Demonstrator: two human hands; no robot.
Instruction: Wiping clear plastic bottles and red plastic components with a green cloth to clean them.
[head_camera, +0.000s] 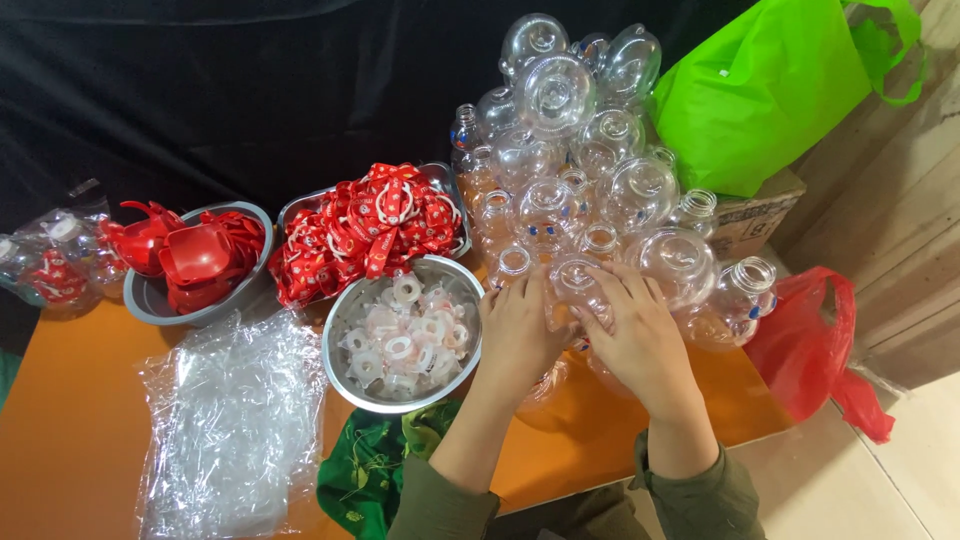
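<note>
Bottles (580, 150), clear plastic and mostly lying on their sides, are heaping up across the far right half of the orange table (70, 420), and judging by the size of that pile, most of the work is waiting to be done: none that I can make out is wearing a red part. Behind the heap a bright green bag (770, 90) is leaning on a cardboard box (755, 225), and a red plastic bag (825, 345) is hanging off the table's right edge. A sheet of crumpled clear film (230, 420) is lying at the near left. A rectangular tray (450, 180) is overflowing with red-and-white strap pieces (370, 225); a grey bowl (150, 300) to its left is holding red caps (195, 255). The steel bowl (345, 380) just left of the hands is sitting well filled with white ring-shaped fittings (405, 335), so supplies are looking barely touched.

Both hands are working on one clear bottle (575, 285) at the near edge of the heap. The left hand (515, 330) is cupping its side with fingers curled against it, and the right hand (635, 335) is pressing over the top with fingers spread across the plastic. Whether a fitting is going on between the palms, I cannot tell.
</note>
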